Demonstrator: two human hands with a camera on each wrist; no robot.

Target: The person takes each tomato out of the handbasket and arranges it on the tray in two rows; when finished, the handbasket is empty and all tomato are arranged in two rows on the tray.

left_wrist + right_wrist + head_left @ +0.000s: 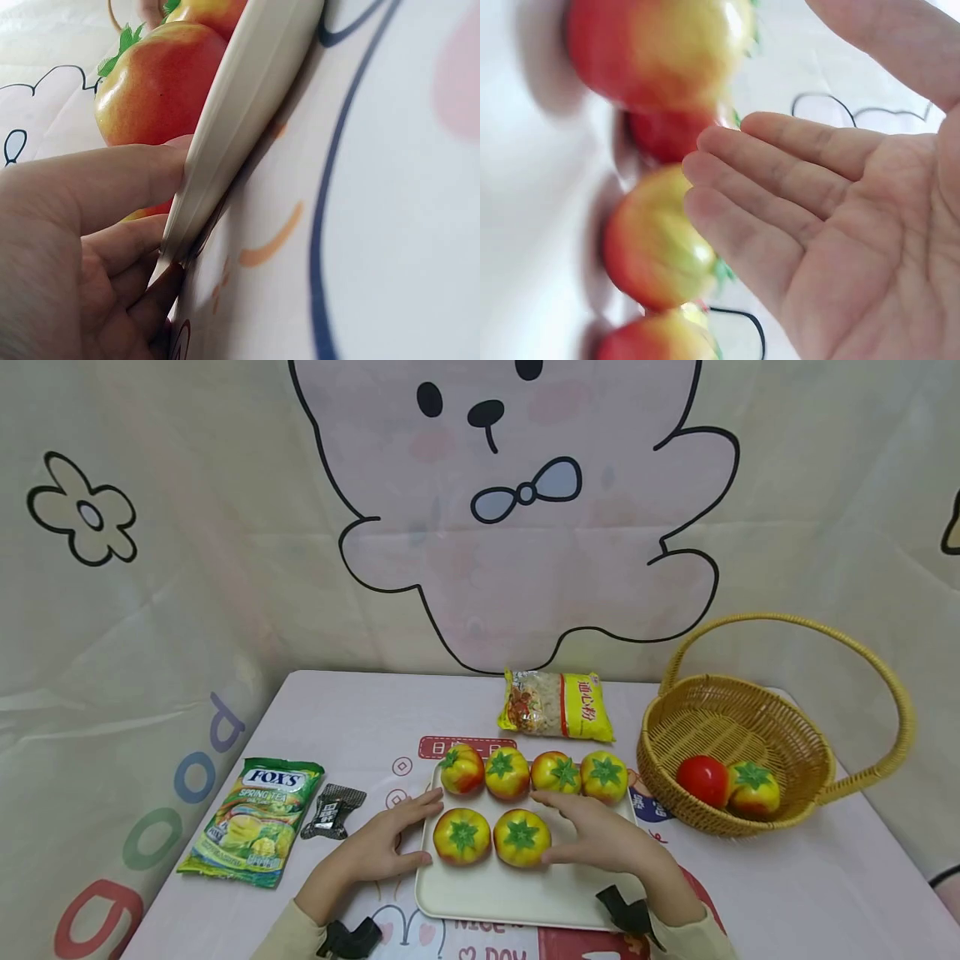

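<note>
On a cream tray (517,897) sit several red-and-yellow toy tomatoes with green leaf tops: a back row along the far edge, and two in front, a left tomato (461,837) and a right tomato (522,837). My left hand (382,842) is at the tray's left side; its thumb and fingers touch the rim (225,127) in the left wrist view. Over the tray's right half is my right hand (607,833), thumb beside the front right tomato. Its fingers (780,161) are extended in the right wrist view, and the palm holds nothing.
A wicker basket (787,727) with a tall handle stands at the right, holding a red tomato (703,781) and a yellow one (753,789). Behind the tray lies a yellow food packet (557,704). Left are a green candy bag (255,822) and a small black packet (333,811).
</note>
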